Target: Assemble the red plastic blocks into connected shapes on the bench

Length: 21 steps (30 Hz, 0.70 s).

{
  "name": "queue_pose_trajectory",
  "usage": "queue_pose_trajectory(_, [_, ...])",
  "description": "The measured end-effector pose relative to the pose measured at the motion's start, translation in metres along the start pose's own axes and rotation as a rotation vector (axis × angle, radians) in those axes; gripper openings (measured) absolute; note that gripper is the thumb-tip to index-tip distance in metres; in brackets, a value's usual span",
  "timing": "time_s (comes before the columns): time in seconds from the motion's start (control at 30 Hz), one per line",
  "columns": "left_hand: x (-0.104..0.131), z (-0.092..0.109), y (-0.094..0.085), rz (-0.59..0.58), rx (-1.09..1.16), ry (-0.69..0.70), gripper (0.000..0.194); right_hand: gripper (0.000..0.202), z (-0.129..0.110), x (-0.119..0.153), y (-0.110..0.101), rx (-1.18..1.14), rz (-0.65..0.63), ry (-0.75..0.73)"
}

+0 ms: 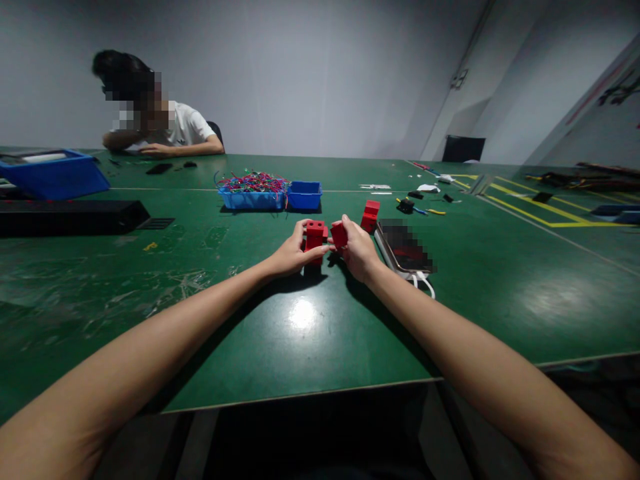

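Note:
My left hand (293,252) grips a red block with round holes in its top (315,230), just above the green table. Close beside it, my right hand (359,252) pinches a smaller red piece (339,235) between thumb and fingers. The two red parts are side by side; whether they touch I cannot tell. Another red block (370,216) stands on the table behind my right hand. Right of that hand lies a phone (405,245) on a pale, thick base, with white cables (424,283) at its near end.
Ahead are a blue bin of coloured wires (253,199) and a small blue bin (305,195). A long black box (70,217) and a larger blue bin (60,175) lie left. Pliers (435,211) lie right. A person (190,127) sits across the green table (260,360).

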<state>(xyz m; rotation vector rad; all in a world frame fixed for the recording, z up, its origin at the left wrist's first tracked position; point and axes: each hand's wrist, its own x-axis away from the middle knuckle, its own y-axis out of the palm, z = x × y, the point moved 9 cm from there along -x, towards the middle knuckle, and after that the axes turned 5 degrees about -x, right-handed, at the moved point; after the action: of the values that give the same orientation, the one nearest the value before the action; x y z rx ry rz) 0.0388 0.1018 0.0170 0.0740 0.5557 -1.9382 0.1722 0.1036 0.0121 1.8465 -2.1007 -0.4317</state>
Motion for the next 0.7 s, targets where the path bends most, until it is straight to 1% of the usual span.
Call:
queue_pose_trajectory(0.1, [0.0, 0.001, 0.0, 0.01, -0.004, 0.003, 0.073, 0.037, 0.001, 0.0, 0.0, 0.011, -0.006, 0.003])
queue_pose_trajectory(0.17, [0.0, 0.002, 0.0, 0.008, -0.005, -0.001, 0.073, 0.037, 0.0, 0.0, 0.001, 0.004, -0.008, -0.007])
queue_pose_trajectory(0.27, [0.001, 0.001, 0.001, 0.002, -0.012, -0.01, 0.073, 0.026, 0.001, -0.002, 0.0, -0.033, 0.004, -0.005])
queue_pose_trajectory(0.37, [0.001, 0.0, 0.001, -0.001, -0.01, -0.013, 0.073, 0.016, 0.005, -0.005, -0.006, -0.061, 0.066, 0.021])
queue_pose_trajectory(0.47, [0.001, -0.001, 0.0, -0.003, -0.014, -0.013, 0.074, 0.022, 0.007, -0.008, -0.012, -0.058, 0.106, 0.003])
queue_pose_trajectory(0.6, [0.001, -0.002, -0.001, 0.007, -0.043, -0.017, 0.074, 0.037, 0.004, -0.01, -0.012, -0.002, 0.049, -0.083])
queue_pose_trajectory(0.7, [0.0, -0.002, 0.0, 0.005, -0.042, -0.018, 0.073, 0.044, 0.001, -0.009, -0.013, 0.075, 0.03, -0.124])
